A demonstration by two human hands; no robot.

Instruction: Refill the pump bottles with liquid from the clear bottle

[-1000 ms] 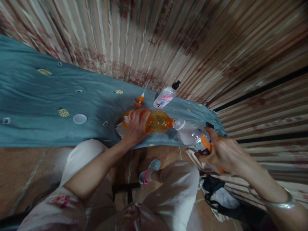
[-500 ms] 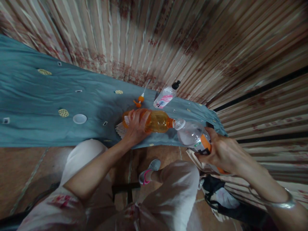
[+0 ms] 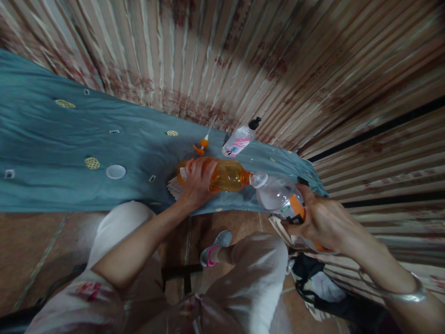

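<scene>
My left hand (image 3: 199,182) is wrapped round an orange see-through bottle (image 3: 228,175) with an uncapped neck. In my right hand (image 3: 314,215) is a large clear plastic bottle (image 3: 276,192) with an orange and black label, tilted so its mouth meets the mouth of the orange bottle. Whether liquid passes between them I cannot make out. Behind the orange bottle, an orange pump head (image 3: 200,146) with a clear tube lies on the cloth. To its right is a clear pump bottle (image 3: 237,140) with a pink label and a black top.
A blue-green cloth (image 3: 38,139) with yellow prints covers the long table. On it, left of my hands, lies a small white round lid (image 3: 116,171). Pleated curtains (image 3: 194,55) hang along the back and right. A dark bag (image 3: 313,278) sits low at the right.
</scene>
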